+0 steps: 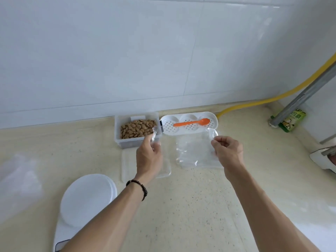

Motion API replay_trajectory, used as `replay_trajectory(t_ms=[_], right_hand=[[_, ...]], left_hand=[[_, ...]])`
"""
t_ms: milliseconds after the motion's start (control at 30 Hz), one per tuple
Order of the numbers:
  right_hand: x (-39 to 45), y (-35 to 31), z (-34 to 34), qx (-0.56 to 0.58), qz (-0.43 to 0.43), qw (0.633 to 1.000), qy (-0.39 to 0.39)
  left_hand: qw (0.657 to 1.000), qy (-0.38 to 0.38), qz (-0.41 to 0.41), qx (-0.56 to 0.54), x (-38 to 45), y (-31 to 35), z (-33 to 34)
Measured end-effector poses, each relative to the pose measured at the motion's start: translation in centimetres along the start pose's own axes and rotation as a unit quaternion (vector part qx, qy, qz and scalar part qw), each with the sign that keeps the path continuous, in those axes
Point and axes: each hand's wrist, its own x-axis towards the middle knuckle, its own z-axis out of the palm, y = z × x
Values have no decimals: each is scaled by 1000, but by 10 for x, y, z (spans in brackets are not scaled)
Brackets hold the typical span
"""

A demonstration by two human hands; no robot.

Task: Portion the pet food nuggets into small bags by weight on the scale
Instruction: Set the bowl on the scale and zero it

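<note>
Two hands over a tabletop. Left hand pinches a clear bag; right hand pinches another from the stack. Nuggets sit at 12 o'clock, scale at 7.

Nuggets in tub, spoon on tray right of it

Clear glossy plastic film bag pinched at its top corners by fingertips of both hands. Beyond the fingers: translucent plastic tub of matt brown nuggets, white perforated plastic tray, glossy orange plastic spoon. Counter speckled, stone-like, smooth. Wall tiles glossy white. Scale platter smooth white.
</note>
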Motion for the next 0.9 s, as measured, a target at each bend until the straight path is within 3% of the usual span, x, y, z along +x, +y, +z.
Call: replay_trajectory(t_ms=[200, 467, 633, 900], right_hand=[[-71, -3, 90, -17, -23, 994, -109], [-164, 13, 189, -117, -69, 969, -208], [-193, 26, 206, -163, -69, 959, -222], [-197, 34, 198, -208, -78, 958, -179]], left_hand=[[993, 97, -39, 51, -26, -52, -124], [979, 128, -112, 113, -83, -127, -241], [975, 110, -143, 129, -97, -154, -264], [971, 58, -119, 199, -88, -154, -255]])
